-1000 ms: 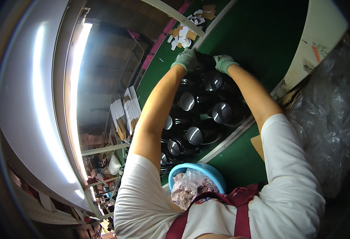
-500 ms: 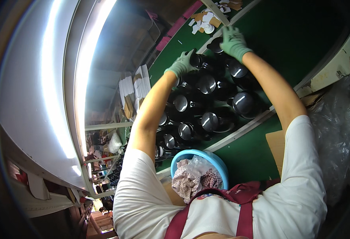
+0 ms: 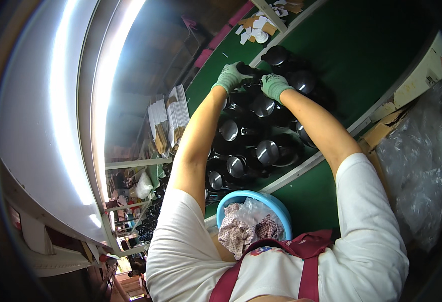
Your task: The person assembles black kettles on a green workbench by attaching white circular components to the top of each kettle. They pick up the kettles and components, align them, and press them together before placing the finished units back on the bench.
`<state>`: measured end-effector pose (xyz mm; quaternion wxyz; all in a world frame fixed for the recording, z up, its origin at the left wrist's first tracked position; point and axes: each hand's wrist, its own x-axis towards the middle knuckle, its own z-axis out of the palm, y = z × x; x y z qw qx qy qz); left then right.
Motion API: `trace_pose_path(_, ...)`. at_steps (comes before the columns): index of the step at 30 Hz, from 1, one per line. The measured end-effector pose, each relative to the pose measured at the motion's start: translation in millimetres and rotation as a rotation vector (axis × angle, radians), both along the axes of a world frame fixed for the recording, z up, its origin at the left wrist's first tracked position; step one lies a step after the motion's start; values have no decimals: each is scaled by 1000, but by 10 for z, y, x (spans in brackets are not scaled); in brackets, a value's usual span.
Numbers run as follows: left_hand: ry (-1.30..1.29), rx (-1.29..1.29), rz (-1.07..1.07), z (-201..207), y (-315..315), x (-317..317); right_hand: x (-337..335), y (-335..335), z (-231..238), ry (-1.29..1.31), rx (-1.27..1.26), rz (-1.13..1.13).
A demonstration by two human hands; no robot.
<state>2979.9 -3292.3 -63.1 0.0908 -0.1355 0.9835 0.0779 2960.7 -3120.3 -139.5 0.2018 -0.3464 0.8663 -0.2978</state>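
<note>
Both my hands wear pale green knit gloves and are at the far end of a cluster of glossy black jugs with round lids. My left hand is closed on the left side of one black jug. My right hand is closed against the right side of that same jug, its fingertips partly hidden. Just right of it stands another black jug, untouched, and a further lidded jug is close to my right wrist. More jugs, such as the one with a shiny lid, fill the space between my forearms.
A light blue basin with checked cloths and clear plastic stands near my body. Metal rails border the green surface. Folded cartons stack at left, paper scraps lie far off, and plastic bags sit right.
My right hand has left the far right jug and moved left and nearer, onto the jug my left hand holds. My left hand has barely shifted.
</note>
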Motion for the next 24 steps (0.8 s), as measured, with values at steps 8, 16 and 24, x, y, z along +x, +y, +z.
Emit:
trace_pose_path(8,-173,-29,214,7,171,-243,-39,46,-9,0,5,-15)
trace_pose_path(16,-160,86,92,-46,314,-390,-174,171,-53,7,66,-24)
trace_pose_path(24,-265,169,519,-64,404,-304,-122,137,24,21,59,5)
